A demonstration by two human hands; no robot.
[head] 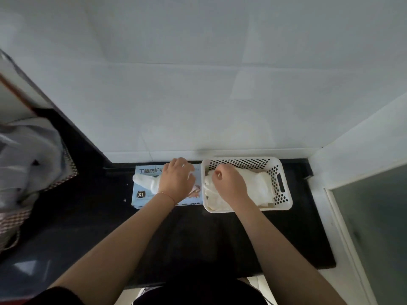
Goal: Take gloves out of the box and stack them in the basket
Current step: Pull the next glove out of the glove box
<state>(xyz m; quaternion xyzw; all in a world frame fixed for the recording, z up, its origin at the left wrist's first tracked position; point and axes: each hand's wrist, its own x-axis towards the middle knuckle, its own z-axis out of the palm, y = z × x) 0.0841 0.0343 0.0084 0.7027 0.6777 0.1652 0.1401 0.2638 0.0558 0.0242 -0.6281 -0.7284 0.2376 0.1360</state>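
Head view: left hand (176,179) is gripping a glove (146,182) on the box (141,200), centre frame; right hand (228,180) is pinching gloves (259,183) in the basket (284,202) beside it on the bench (198,234). Tugging hard could drag extra gloves out.

A black glossy bench (198,238) is seen running along the bottom, set against a white tiled wall (198,84). At the left, a crumpled translucent plastic bag (26,164) is piled on a red-and-white chequered cloth (13,216), next to a dark-framed edge (72,137). A white wall corner (352,150) is seen on the right, with a frosted glass panel (374,227) in a white frame below it. Small white specks (124,200) are scattered on the bench. A faint light reflection (24,267) is visible on the bench surface at lower left.
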